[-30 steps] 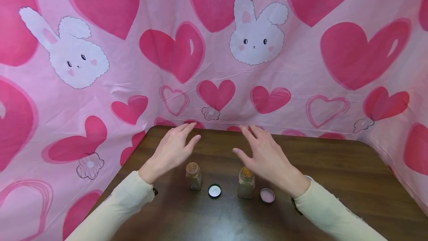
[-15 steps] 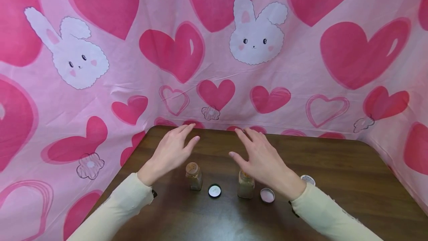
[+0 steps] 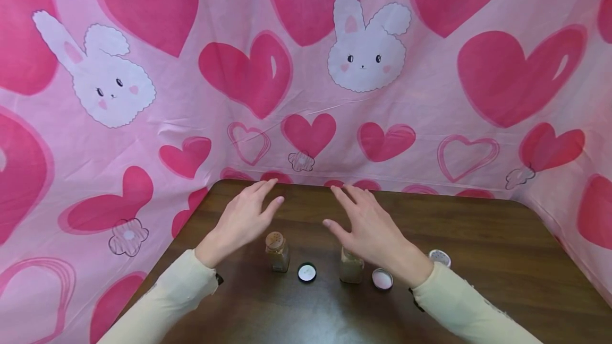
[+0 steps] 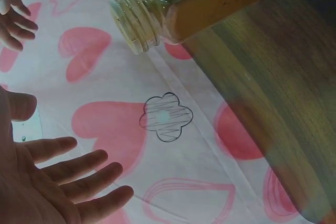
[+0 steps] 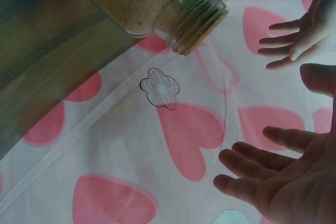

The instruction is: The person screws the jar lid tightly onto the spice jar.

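Observation:
My left hand hovers above the table with fingers spread and nothing in them. Below it stands an upright glass spice jar with an orange-brown top dotted with holes; its threaded neck shows in the left wrist view. The right hand, fingers also extended and holding nothing, hangs over a second spice jar of brownish powder. That hand hides this jar's top in the head view, while the right wrist view shows its threaded neck.
Between the jars lies a dark-rimmed lid, white inside. A pale pinkish lid sits right of the second jar. Farther right, beside the sleeve, is a white disc with holes. Heart-print cloth hangs around the wooden table.
My right hand has drifted left and slightly nearer, covering the second jar's top and uncovering more of the white disc. The left hand has shifted only slightly. Jars and lids stay put.

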A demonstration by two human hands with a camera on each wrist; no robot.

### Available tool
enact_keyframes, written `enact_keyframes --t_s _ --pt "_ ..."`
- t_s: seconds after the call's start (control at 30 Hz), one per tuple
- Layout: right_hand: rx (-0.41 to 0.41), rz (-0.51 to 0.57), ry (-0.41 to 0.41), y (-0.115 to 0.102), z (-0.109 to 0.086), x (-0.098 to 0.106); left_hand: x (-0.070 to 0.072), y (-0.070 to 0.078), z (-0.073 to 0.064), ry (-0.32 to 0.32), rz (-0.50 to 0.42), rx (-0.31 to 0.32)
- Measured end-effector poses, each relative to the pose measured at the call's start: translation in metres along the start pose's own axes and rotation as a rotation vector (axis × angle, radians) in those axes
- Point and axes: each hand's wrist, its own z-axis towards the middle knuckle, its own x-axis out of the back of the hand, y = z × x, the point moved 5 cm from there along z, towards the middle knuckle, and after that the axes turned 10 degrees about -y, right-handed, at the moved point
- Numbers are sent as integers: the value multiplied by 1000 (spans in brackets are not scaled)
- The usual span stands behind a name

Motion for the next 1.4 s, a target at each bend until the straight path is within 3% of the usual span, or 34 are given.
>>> enact_keyframes --t_s 0.6,1.4 --pt "-11 23 -62 -5 1 -11 -2 -5 -3 -15 2 16" --pt "27 65 -43 -18 -3 -26 -13 -15 -12 -72 -14 28"
